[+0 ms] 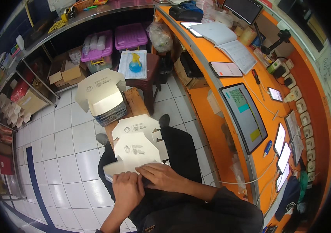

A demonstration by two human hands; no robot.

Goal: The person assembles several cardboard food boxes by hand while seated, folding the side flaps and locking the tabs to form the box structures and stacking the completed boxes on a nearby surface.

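A cream cardboard box blank (pixel 138 149), printed with small dark marks, lies partly folded across my lap and a wooden bench (pixel 135 104). Its near edge is between my two hands. My left hand (pixel 127 190) has its fingers curled over that edge, beside a raised side flap. Close against it, my right hand (pixel 158 176) grips the same edge with bent fingers. Behind the top sheet, a second flat blank (pixel 136 123) shows its upper part. Farther along the bench, a stack of folded boxes (pixel 111 113) carries one box with its lid open (pixel 102 91).
On the right, an orange desk (pixel 208 99) holds a tablet (pixel 244 116), several phones, an open notebook (pixel 233 54) and cables. A maroon stool (pixel 152 72) bears a blue spray bottle (pixel 135 65). Purple-lidded bins (pixel 130 35) and cartons (pixel 70 72) stand under the metal counter.
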